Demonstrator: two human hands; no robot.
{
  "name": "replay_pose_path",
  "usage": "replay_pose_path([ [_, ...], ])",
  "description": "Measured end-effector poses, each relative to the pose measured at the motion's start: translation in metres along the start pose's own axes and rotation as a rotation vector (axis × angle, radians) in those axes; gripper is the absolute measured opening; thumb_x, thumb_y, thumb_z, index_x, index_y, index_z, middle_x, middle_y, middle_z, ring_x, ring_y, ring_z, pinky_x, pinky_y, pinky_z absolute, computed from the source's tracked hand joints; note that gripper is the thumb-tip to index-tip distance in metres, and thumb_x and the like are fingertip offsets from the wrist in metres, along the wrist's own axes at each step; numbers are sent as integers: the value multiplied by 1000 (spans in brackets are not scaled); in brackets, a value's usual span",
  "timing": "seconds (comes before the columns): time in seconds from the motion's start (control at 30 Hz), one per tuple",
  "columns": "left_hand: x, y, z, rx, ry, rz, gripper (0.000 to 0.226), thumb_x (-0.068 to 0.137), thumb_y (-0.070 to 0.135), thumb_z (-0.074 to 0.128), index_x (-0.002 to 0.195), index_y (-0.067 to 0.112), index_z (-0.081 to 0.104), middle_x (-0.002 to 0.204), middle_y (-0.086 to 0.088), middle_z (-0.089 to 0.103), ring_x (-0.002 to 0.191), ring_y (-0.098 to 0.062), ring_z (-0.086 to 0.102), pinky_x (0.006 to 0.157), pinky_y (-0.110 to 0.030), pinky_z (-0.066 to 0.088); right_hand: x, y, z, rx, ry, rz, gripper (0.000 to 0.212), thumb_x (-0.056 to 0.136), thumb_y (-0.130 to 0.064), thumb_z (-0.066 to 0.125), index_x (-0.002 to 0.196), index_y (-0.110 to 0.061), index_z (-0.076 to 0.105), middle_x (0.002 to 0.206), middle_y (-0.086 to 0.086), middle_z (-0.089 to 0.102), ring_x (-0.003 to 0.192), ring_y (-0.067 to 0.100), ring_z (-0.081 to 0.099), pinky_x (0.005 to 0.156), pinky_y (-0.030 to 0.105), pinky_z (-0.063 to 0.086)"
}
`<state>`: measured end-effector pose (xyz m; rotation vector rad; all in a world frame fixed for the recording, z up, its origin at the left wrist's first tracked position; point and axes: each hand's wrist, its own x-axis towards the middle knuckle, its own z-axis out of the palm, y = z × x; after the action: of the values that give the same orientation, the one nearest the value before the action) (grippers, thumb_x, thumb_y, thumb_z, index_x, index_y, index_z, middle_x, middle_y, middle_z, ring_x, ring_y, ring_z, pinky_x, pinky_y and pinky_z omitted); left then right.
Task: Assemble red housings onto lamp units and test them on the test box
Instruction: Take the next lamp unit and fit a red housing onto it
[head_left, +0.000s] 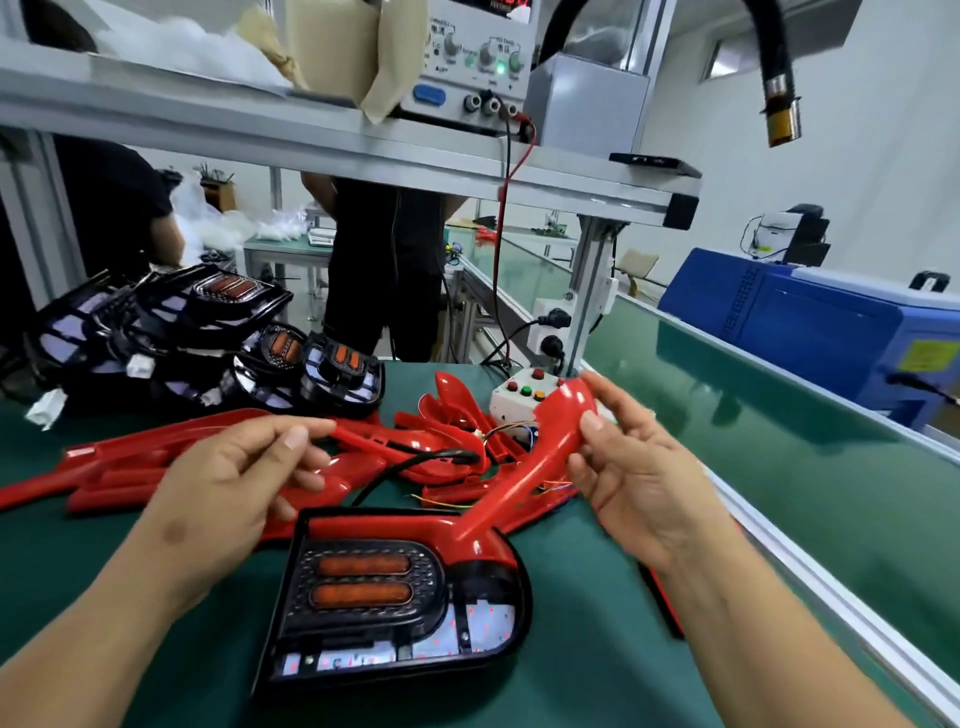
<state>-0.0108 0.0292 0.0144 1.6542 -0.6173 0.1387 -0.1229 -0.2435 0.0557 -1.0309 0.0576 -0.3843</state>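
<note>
Two hands up: my right hand (639, 467) is pinching the upper end of the red housing (540, 457), lower end sitting on a top corner of the lamp unit (374, 597) on the mat (597, 649). My left hand (234, 478) is hovering blurred over the spare housings (119, 467), can't tell its grip. The test box (511, 402) is showing half hidden behind the housing

Nothing cleanly legible. Red LED digits on the bench power supply (467, 67), cropped by the top edge, not readable. Small printed captions beside its knobs, too blurred to make out. Yellow sticker (930, 356) on the blue machine (810, 322) at right, print too small. Dark marks on the white strip (353, 662) along the near edge of the lamp unit (426, 597), smeared, unreadable.
</note>
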Motion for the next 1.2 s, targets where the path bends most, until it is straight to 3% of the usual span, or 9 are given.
replay_pose_path([
  [0.23, -13, 18, 12, -78, -228, -14, 31, 76, 46, 60, 105, 50, 71, 100, 8, 73, 77, -10, 69, 61, -19, 53, -5, 46, 45, 180, -11, 42, 44, 72, 1, 63, 111, -19, 59, 77, 6, 62, 57, 10, 63, 53, 22, 56],
  [0.37, -10, 28, -3, -99, -363, -88, 26, 67, 33, 74, 92, 36, 79, 71, -4, 72, 64, -8, 66, 59, -16, 51, -28, 42, 42, -24, -8, 64, 29, 68, -5, 68, 94, -12, 57, 68, 5, 58, 52, 12, 60, 47, 22, 53],
  [0.43, -11, 38, -16, -55, -447, -91, 24, 69, 46, 81, 90, 36, 79, 76, -2, 74, 65, -7, 67, 60, -14, 51, -46, 39, 32, -183, -14, 74, 26, 64, -11, 72, 85, -7, 59, 63, 9, 58, 47, 14, 59, 43, 20, 48],
  [0.57, -30, 49, -24, 478, -553, 220, 40, 60, 85, 55, 96, 69, 62, 95, 36, 65, 86, 13, 63, 76, -5, 47, -74, 45, 11, -431, -3, 159, 32, 57, -16, 76, 82, -1, 63, 60, 17, 54, 46, 19, 58, 40, 21, 43],
  [0.67, -55, 48, -8, 722, -625, 259, 39, 65, 89, 36, 99, 78, 50, 102, 48, 54, 97, 22, 54, 83, -4, 45, -80, 50, 3, -595, 20, 171, 23, 67, -15, 78, 82, -3, 66, 60, 13, 55, 48, 18, 58, 42, 21, 42],
  [0.8, -74, 38, 5, 784, -495, 394, 40, 88, 61, 37, 91, 46, 74, 81, 33, 62, 78, 13, 53, 52, -8, 50, -78, 53, 2, -759, 68, 126, 6, 81, -11, 75, 80, -12, 69, 58, 1, 61, 45, 9, 57, 42, 18, 40],
  [0.97, -80, 25, 9, 765, -319, 485, 56, 100, 55, 28, 97, 30, 78, 85, 19, 59, 79, 4, 47, 55, -19, 53, -73, 55, 4, -871, 74, 107, 12, 81, -20, 77, 76, -14, 68, 59, -7, 60, 43, 7, 54, 43, 15, 38],
  [1.1, -81, 22, 13, 759, -226, 515, 56, 101, 53, 30, 99, 24, 78, 84, 17, 57, 80, 4, 43, 66, -14, 45, -72, 61, 4, -890, 88, 75, 12, 84, -23, 74, 77, -18, 66, 59, -11, 58, 43, 10, 49, 45, 17, 41],
  [1.2, -82, 19, 15, 768, -202, 525, 57, 100, 54, 29, 99, 26, 78, 84, 17, 58, 78, 2, 44, 55, -18, 51, -70, 66, 2, -916, 95, 33, 10, 84, -30, 73, 77, -28, 66, 64, -11, 57, 51, 12, 47, 53, 23, 43],
])
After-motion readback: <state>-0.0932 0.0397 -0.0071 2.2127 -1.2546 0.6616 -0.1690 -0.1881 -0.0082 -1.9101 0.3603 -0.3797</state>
